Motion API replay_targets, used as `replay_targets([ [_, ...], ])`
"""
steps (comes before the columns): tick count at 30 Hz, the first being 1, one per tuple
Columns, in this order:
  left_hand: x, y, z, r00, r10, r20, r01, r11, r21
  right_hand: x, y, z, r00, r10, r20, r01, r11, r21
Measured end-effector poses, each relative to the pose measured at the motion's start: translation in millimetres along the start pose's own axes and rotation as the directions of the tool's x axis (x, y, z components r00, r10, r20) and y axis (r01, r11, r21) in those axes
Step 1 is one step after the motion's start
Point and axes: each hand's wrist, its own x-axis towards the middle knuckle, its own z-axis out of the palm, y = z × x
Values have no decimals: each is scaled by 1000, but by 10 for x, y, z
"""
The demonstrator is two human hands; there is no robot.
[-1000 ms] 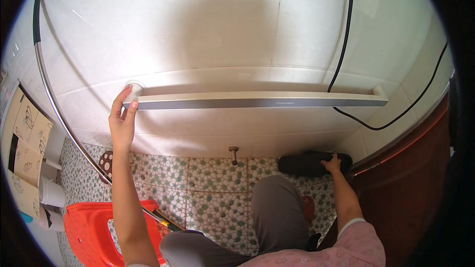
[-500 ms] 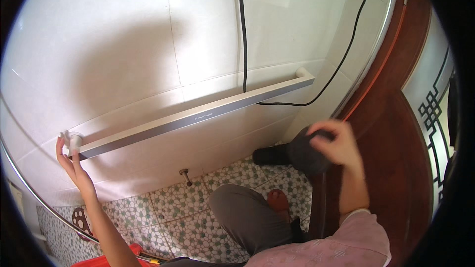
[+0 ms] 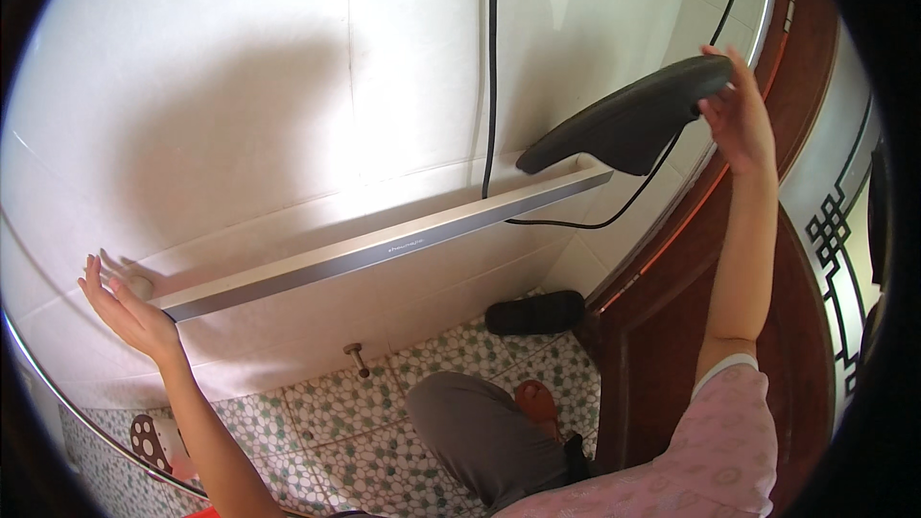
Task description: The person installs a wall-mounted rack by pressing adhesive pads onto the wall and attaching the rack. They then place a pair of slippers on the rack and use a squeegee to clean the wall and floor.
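My right hand (image 3: 743, 120) grips a black slipper (image 3: 633, 115) by one end. The slipper is tilted, its other end pointing down and left beside the right end of a long silver-grey wall bar (image 3: 384, 249). Whether the slipper touches the bar I cannot tell. My left hand (image 3: 129, 312) is open at the bar's left end, fingers stretched toward the wall, the palm against or very close to the bar. A second black slipper (image 3: 534, 314) lies on the floor below the bar.
A black cable (image 3: 494, 67) hangs down the tiled wall (image 3: 413, 58) and loops behind the bar. A metal tap-like fitting (image 3: 356, 361) juts from the lower wall. To the right stands a dark red-brown door (image 3: 710, 355). My bent knee (image 3: 460, 422) is over the pebble-patterned floor (image 3: 336, 412).
My right hand has risen from near the floor to above the bar's right end, bringing the black slipper up. My left hand has shifted slightly left and its fingers have spread off the bar's mount.
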Motion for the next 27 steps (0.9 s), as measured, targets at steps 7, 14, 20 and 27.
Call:
replay_targets([
  [7, -22, -18, -23, 999, -6, 54, 2, 996, 87, 181, 158, 369, 977, 105, 185, 21, 817, -577],
  [14, -3, -71, -25, 993, -35, 110, 30, 999, 44, 62, 453, 728, 962, 22, 271, 177, 706, -685],
  [20, -19, -198, -2, 992, -14, 125, 3, 996, 88, -756, 1341, -389, 443, 581, 683, -402, 810, -427],
  [27, -40, -242, -5, 977, -123, 175, 112, 991, 73, -1932, 4116, -1409, -166, 986, 35, -929, -168, 330],
])
